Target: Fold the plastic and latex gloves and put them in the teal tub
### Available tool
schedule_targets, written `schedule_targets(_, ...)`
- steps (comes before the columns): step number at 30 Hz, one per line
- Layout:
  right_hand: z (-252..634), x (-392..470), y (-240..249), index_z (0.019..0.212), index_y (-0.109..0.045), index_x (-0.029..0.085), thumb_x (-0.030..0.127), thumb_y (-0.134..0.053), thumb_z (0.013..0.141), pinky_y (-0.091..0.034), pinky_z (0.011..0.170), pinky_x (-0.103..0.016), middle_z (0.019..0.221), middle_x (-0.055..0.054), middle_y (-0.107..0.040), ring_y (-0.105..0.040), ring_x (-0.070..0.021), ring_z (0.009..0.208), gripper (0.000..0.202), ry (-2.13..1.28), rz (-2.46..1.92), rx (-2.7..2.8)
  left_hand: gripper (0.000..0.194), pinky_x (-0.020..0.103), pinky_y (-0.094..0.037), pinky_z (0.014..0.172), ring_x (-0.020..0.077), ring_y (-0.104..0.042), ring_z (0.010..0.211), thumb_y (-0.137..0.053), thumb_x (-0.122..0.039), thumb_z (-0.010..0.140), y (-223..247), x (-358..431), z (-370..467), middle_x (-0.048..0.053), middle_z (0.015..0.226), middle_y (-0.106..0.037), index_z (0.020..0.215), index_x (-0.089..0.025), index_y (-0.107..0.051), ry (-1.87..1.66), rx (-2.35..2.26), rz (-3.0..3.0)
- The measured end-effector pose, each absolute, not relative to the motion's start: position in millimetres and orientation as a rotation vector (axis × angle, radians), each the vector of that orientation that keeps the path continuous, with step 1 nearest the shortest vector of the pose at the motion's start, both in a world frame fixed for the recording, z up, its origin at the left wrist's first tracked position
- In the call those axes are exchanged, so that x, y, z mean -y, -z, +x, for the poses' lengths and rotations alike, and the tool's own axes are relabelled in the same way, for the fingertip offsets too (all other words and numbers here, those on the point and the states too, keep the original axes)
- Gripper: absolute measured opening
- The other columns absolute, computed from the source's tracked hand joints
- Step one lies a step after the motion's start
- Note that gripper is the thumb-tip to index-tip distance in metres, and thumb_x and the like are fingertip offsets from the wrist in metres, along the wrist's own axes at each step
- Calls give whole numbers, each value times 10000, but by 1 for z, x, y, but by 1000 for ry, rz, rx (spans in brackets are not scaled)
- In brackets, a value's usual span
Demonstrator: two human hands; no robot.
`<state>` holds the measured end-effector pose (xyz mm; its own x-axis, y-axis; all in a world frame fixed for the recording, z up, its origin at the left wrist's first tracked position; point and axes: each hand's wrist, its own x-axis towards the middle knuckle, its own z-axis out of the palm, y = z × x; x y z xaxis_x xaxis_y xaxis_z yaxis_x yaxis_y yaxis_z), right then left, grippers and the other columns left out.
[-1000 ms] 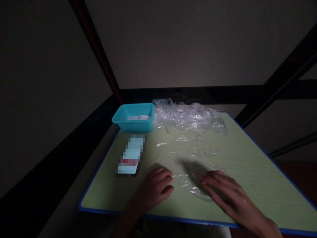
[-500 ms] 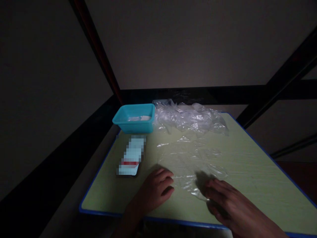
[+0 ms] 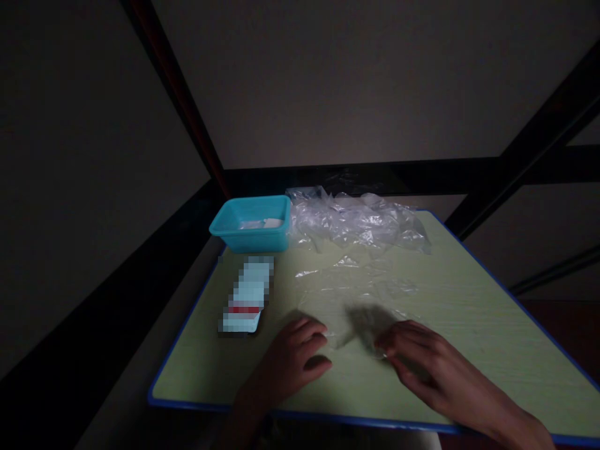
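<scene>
A clear plastic bag (image 3: 337,294) lies flat on the table, its creases catching the light. At its near edge my right hand (image 3: 426,362) is closed, with thumb and fingertips pinching the film and lifting it slightly. My left hand (image 3: 295,359) rests beside the bag's near left corner, fingers loosely bent and apart, with nothing in them. Whether its fingertips touch the film I cannot tell. Farther back sits a crumpled heap of clear plastic bags (image 3: 360,222).
A turquoise plastic basket (image 3: 255,240) with white pieces inside stands at the back left. In front of it lies a phone (image 3: 250,290), its screen blurred out. The pale table (image 3: 473,350) has a blue edge; walls stand behind and to the left.
My right hand has moved slightly up and left, drawing the bag's near edge up and away from me. My left hand has stayed almost still.
</scene>
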<state>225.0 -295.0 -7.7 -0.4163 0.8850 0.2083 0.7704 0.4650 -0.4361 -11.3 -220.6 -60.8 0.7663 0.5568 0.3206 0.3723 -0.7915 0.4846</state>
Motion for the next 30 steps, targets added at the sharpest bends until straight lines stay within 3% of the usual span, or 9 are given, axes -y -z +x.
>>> schedule_targets(4, 224, 289, 12, 852, -565, 198, 184, -407, 863, -494, 659, -312, 792, -35, -648, -615, -167, 742, 159, -518, -1435, 2070, 173, 328, -478, 802, 198, -559, 928, -657, -171, 753, 62, 220, -11, 59, 980, -638, 919, -168, -608, -635, -713, 2569)
schedule_targets(10, 218, 278, 25, 753, -547, 197, 251, -452, 856, -466, 611, -258, 709, -9, -615, -591, -148, 680, 150, -741, -1470, 1697, 106, 295, -475, 791, 162, -569, 871, -512, -113, 846, 65, 219, -12, 46, 917, -649, 831, -163, -605, -713, -702, 2550)
schedule_targets(15, 223, 273, 29, 737, -551, 195, 318, -475, 861, -433, 603, -243, 693, -2, -567, -556, -142, 676, 190, -840, -1442, 1558, 131, 284, -474, 760, 162, -577, 841, -497, -92, 840, 64, 217, -11, 51, 884, -649, 769, -162, -582, -750, -705, 2476)
schedule_targets(22, 225, 267, 38, 777, -546, 192, 388, -465, 862, -430, 638, -264, 796, -33, -608, -550, -155, 730, 229, -939, -1435, 1430, 152, 259, -480, 737, 152, -613, 827, -501, -30, 785, 66, 214, -12, 55, 884, -668, 754, -164, -565, -802, -756, 2295)
schedule_targets(30, 218, 251, 50, 725, -396, 212, 554, -418, 818, -386, 411, -221, 563, 21, -560, -508, -114, 465, 356, -1139, -1502, 1214, 124, 265, -484, 754, 156, -632, 836, -501, -79, 775, 67, 216, -13, 48, 886, -680, 758, -176, -577, -784, -914, 2061)
